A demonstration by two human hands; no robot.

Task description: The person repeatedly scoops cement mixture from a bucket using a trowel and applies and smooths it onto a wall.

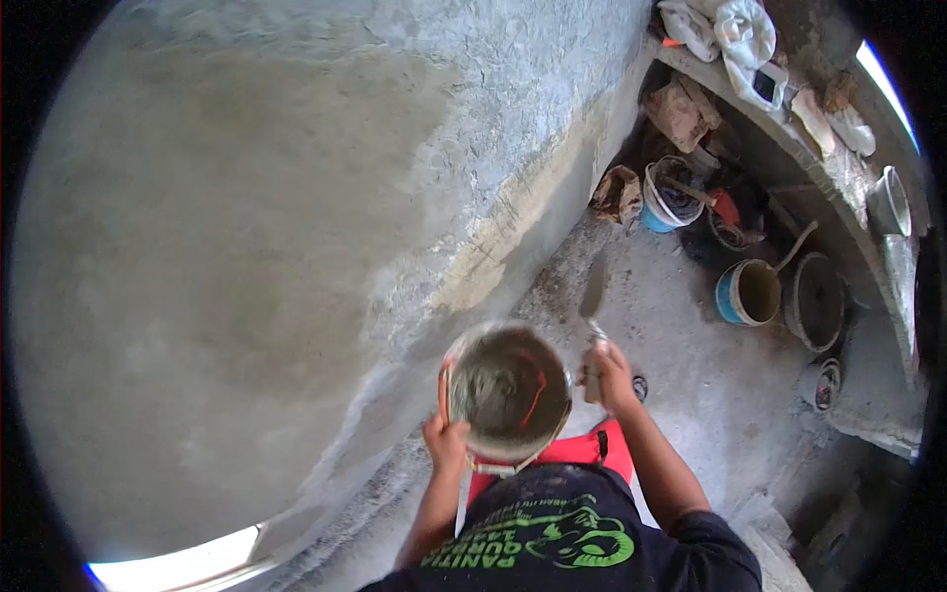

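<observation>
Head view: held bucket (pixel 483 345) sits in front of the torso, wet-looking grey mix (pixel 498 385) inside plus a thin orange strip; using it as landmark. Left hand (pixel 447 439) is on its near-left edge, fingers closed on it, exact grip partly hidden; right hand (pixel 610 377) is just right of it, fingers curled shut round the handle of a trowel (pixel 594 291), blade pointing ahead, clear of the rim.

Edges: big plastered wall (pixel 237 227) fills everything left and ahead-left of the held bucket; gap from rim to wall can't be judged from this angle; red trousers (pixel 619 452) right below its near rim, contact not clear. Open room is to its right: bare floor (pixel 681 326), running out to the clutter.

Obstacles: paper bag (pixel 619 194) and white-blue pail (pixel 648 209) ahead-right of the held bucket, near the wall's foot; second blue pail (pixel 727 296) well right, round basin (pixel 815 340) just beyond, small pail (pixel 811 387) farther right; curved ledge (pixel 846 212) bounds that side, white bags (pixel 745 39) on its far end.
</observation>
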